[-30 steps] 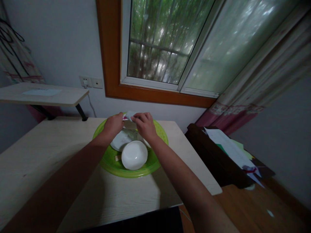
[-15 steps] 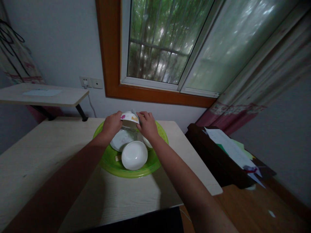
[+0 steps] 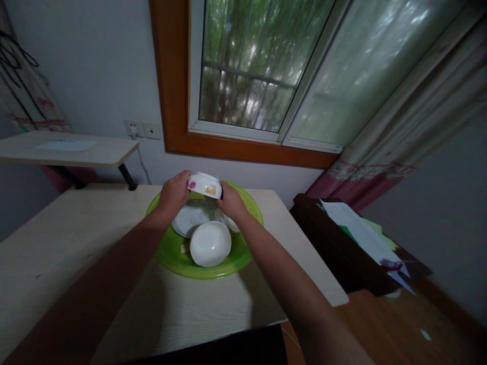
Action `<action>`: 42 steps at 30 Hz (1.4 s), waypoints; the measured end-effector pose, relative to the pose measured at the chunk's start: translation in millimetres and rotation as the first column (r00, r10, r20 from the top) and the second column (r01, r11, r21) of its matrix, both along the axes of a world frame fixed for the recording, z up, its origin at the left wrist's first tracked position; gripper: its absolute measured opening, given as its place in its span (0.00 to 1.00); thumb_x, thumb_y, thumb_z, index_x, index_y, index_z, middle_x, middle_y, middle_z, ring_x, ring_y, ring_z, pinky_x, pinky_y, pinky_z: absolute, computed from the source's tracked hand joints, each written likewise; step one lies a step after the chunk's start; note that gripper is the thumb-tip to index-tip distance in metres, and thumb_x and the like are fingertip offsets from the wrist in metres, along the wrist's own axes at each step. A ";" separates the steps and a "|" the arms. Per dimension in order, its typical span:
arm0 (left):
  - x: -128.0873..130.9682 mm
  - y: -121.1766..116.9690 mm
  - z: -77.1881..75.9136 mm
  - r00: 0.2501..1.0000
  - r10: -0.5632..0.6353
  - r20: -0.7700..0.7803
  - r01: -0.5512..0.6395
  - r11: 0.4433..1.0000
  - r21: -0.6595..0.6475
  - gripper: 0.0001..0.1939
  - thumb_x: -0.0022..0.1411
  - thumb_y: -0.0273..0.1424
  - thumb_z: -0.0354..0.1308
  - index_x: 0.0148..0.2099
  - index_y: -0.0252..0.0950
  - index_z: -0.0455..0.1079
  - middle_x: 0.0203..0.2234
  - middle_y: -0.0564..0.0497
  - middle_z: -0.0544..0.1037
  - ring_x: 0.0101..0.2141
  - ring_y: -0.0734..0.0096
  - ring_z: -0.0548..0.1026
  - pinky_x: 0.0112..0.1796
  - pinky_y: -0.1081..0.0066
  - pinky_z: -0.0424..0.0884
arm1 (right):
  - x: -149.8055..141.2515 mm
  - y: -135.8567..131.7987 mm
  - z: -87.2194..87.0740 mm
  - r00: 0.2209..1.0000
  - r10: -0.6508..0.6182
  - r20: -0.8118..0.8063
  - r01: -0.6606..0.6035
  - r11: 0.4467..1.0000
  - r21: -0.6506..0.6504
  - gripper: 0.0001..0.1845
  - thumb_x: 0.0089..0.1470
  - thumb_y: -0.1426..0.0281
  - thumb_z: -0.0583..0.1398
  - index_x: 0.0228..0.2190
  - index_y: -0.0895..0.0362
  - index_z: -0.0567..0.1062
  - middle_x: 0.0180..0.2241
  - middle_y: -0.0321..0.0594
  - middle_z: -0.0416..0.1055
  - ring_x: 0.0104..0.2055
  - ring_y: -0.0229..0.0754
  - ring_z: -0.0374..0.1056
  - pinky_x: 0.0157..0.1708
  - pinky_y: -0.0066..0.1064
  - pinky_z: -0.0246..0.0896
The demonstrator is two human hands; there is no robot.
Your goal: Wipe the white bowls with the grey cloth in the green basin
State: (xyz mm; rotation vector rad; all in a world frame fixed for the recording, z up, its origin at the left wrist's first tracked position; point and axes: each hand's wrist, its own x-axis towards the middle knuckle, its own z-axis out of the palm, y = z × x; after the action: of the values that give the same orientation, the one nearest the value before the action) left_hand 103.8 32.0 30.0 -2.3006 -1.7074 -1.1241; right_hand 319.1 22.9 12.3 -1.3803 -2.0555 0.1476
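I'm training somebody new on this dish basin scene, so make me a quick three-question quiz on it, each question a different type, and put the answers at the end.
1. Multiple choice: What do the left hand and right hand grip together?
A) a sheet of paper
B) a patterned bowl
C) a drinking cup

2. True or false: The plain white bowl lies inside the green basin, nearer the person than the bowl in the hands.

3. Fill in the blank: From the person's view, the wall sockets are to the ____ of the window.

Key: 1 B; 2 true; 3 left.
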 end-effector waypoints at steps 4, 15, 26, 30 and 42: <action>2.8 1.0 0.6 0.999 -0.019 0.039 0.018 1.000 0.021 0.21 0.60 0.22 0.50 0.53 0.38 0.73 0.48 0.45 0.81 0.46 0.60 0.78 0.46 0.67 0.70 | 2.8 4.4 -4.4 0.991 0.019 -0.134 -0.018 1.000 0.008 0.28 0.51 0.79 0.57 0.55 0.60 0.70 0.52 0.51 0.76 0.52 0.52 0.73 0.53 0.42 0.67; 0.5 4.7 -3.4 0.987 -0.152 0.060 0.152 0.988 0.015 0.22 0.57 0.27 0.56 0.55 0.37 0.72 0.51 0.44 0.79 0.51 0.61 0.76 0.54 0.65 0.69 | 11.4 13.1 -11.3 0.941 -0.028 -0.338 0.026 1.000 -0.011 0.21 0.55 0.77 0.54 0.49 0.57 0.75 0.50 0.45 0.78 0.52 0.47 0.73 0.54 0.40 0.67; -1.2 8.1 -10.1 0.951 -0.283 0.128 0.295 0.951 -0.093 0.19 0.57 0.29 0.58 0.52 0.36 0.70 0.43 0.44 0.81 0.42 0.61 0.79 0.43 0.67 0.71 | 5.3 12.9 -11.8 0.897 0.055 -0.440 -0.061 0.998 0.002 0.18 0.57 0.73 0.56 0.49 0.57 0.76 0.50 0.44 0.79 0.50 0.45 0.75 0.53 0.38 0.68; -2.2 7.9 -10.3 0.961 -0.231 0.149 0.251 0.959 -0.134 0.19 0.59 0.31 0.58 0.53 0.37 0.69 0.42 0.44 0.82 0.42 0.61 0.79 0.41 0.68 0.71 | 4.6 10.7 -9.7 0.924 0.034 -0.382 -0.042 0.999 -0.014 0.19 0.57 0.73 0.57 0.50 0.56 0.76 0.51 0.44 0.79 0.51 0.46 0.75 0.53 0.38 0.68; -5.0 8.6 -8.5 0.974 -0.126 0.188 0.151 0.980 -0.126 0.18 0.58 0.30 0.58 0.52 0.38 0.71 0.43 0.44 0.82 0.42 0.61 0.78 0.42 0.68 0.71 | 1.5 6.0 -5.3 0.960 0.117 -0.254 -0.109 0.993 0.045 0.28 0.50 0.78 0.59 0.54 0.57 0.74 0.53 0.44 0.77 0.52 0.47 0.74 0.54 0.38 0.68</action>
State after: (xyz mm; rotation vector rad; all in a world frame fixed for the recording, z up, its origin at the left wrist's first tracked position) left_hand 98.8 40.6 21.6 -2.5071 -1.7602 -1.3153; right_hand 320.7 28.9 7.0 -1.1593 -1.9099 0.3254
